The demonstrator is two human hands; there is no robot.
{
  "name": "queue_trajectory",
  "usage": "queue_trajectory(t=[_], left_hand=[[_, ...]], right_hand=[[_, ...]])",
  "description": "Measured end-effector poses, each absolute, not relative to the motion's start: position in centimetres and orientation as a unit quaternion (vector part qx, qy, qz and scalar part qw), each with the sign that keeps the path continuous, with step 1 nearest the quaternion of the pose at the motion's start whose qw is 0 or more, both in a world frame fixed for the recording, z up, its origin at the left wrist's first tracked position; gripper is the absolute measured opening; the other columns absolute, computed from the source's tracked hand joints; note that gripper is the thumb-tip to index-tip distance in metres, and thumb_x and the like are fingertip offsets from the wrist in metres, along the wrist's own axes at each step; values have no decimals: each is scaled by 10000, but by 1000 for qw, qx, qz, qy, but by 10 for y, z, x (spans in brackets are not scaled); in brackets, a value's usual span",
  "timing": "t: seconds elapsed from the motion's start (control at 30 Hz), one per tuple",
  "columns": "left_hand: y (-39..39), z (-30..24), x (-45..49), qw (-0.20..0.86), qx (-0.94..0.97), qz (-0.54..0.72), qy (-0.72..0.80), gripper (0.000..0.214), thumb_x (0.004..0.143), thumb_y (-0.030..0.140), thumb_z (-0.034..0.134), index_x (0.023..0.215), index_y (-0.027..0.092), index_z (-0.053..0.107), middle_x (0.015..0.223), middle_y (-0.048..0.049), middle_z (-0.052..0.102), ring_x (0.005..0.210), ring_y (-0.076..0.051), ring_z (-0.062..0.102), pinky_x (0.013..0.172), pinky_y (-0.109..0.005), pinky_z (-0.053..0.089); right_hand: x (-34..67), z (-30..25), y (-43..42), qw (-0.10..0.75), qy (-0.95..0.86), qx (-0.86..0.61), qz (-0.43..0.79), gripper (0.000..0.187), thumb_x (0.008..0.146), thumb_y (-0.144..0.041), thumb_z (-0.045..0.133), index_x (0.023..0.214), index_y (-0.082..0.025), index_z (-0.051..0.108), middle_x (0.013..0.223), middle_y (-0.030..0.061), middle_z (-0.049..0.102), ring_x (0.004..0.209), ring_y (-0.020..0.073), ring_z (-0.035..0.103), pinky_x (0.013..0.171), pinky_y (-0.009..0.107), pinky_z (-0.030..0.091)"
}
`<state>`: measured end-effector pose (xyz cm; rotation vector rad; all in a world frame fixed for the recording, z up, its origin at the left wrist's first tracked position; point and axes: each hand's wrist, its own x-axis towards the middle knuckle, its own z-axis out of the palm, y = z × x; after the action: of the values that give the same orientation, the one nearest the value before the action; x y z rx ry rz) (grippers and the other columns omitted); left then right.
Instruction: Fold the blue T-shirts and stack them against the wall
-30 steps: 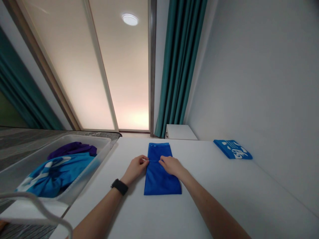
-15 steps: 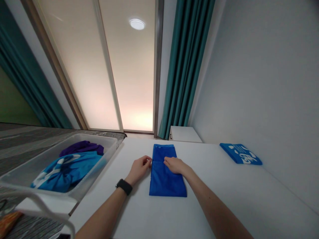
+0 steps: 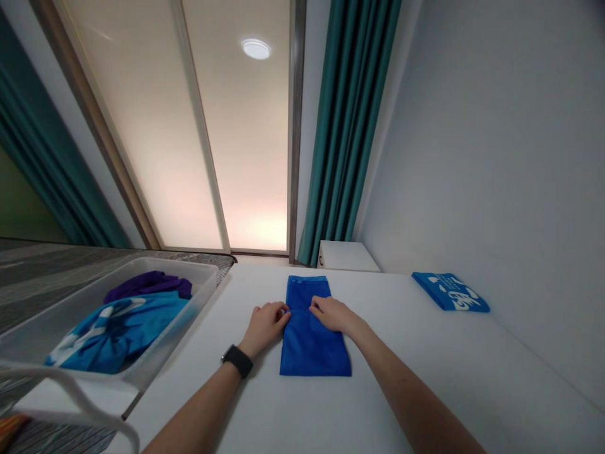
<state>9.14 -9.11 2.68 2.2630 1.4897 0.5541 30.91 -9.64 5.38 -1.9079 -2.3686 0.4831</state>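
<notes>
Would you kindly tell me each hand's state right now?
Left hand: partly closed at the left edge of the blue cloth; grip cannot be told.
Right hand: partly closed over the cloth; grip cannot be told.

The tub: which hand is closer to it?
Left. The left hand is right of the tub, at the left edge of the plain blue cloth; the right hand is farther right, on that cloth.

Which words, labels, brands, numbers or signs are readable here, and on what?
No text is readable.
Folded blue cloth with white print, right: too small and blurred.
Crumpled light-blue cloth in the translucent plastic bin: white marks, distorted by folds.
Flat royal-blue cloth, centre: tiny marks at its far edge, too small.
</notes>
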Motion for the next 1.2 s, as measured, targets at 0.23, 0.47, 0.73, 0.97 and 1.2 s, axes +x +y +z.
queue_trajectory(t=[0.23, 0.47, 0.73, 0.97, 1.2], left_hand=[[-87, 27, 91, 201, 799, 202, 529, 250, 935, 335, 457, 911, 235, 685, 838, -9, 722, 847, -203, 640, 757, -304, 349], [-85, 25, 91, 211, 795, 207, 530, 268, 927, 330, 446, 877, 218, 683, 819, -16, 725, 789, -192, 643, 724, -283, 371], [-82, 21, 88, 267, 779, 245, 512, 257, 911, 325, 441, 846, 201, 657, 779, -13, 710, 718, -174, 633, 680, -254, 401], [-80, 16, 90, 269, 769, 273, 511, 247, 893, 324, 455, 821, 204, 658, 732, -8, 699, 673, -166, 624, 647, -243, 396], [-80, 17, 90, 270, 756, 284, 525, 305, 902, 371, 434, 817, 192, 665, 715, -19, 689, 677, -172, 612, 646, -246, 396]], right_hand=[[344, 47, -108, 110, -755, -620, 183, 198, 978, -263, 425, 988, -195, 611, 926, 41, 697, 855, 165, 628, 716, 237, 375], [342, 36, -117, 152, -752, -617, 175, 141, 930, -316, 540, 902, -194, 605, 877, 31, 663, 783, 163, 587, 671, 243, 349], [340, 30, -118, 166, -761, -606, 161, 90, 946, -268, 514, 889, -215, 559, 883, 20, 647, 830, 163, 588, 714, 246, 361], [342, 23, -115, 191, -762, -598, 159, 71, 929, -225, 524, 862, -215, 543, 874, 22, 635, 831, 171, 586, 748, 260, 384], [346, 16, -112, 203, -766, -593, 142, 101, 902, -139, 520, 911, -210, 591, 916, 17, 625, 826, 153, 576, 761, 259, 406]])
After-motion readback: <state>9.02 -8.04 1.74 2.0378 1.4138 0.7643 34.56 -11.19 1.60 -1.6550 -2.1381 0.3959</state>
